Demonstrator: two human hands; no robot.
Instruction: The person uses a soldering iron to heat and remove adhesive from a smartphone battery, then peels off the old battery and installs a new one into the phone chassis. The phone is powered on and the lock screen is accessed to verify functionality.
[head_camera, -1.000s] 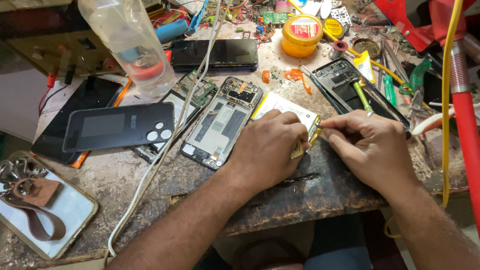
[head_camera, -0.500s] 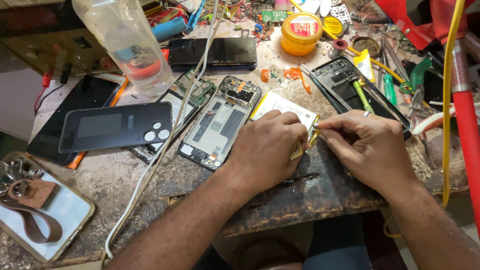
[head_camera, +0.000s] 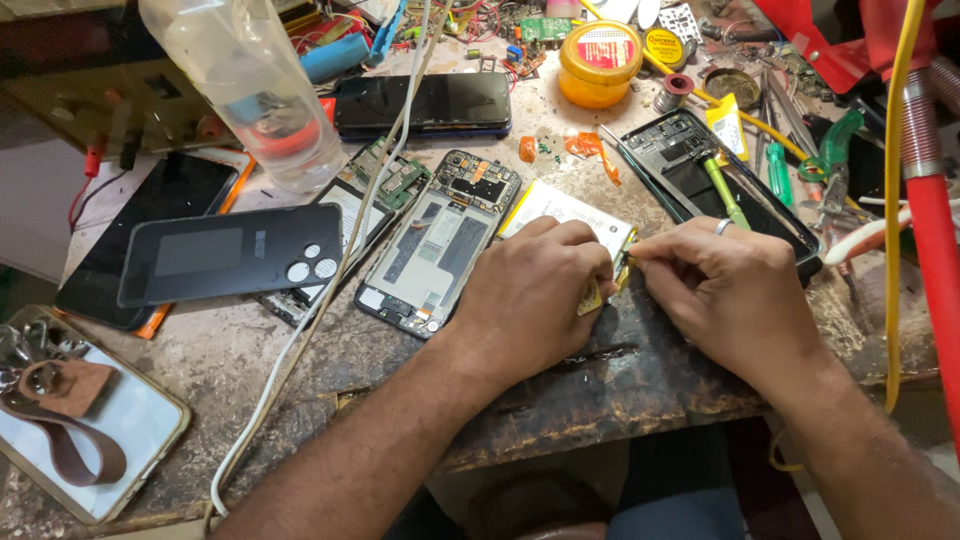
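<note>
The hands are staying almost where they were a moment ago, and the right hand (head_camera: 735, 290) is keeping its fingertips at the same corner of the battery. The flat white phone battery (head_camera: 560, 205) is lying on the worn table (head_camera: 640, 380), just beside the open phone. The left hand (head_camera: 525, 300) is lying on top of the battery with its fingers curled and pressed down on it. The right hand's thumb and finger are pinching together at the yellow edge of the battery, close to the left hand's fingertips. What they are pinching is too small to tell.

The open phone (head_camera: 435, 255), with its insides showing, is lying just left of the battery. A dark back cover (head_camera: 225, 258) is lying further left. An empty black phone frame (head_camera: 715, 185) with a green tool in it is lying behind the right hand. A clear plastic bottle (head_camera: 245, 85) is standing at the back, and a round yellow tin (head_camera: 600, 65) is sitting near it.
</note>
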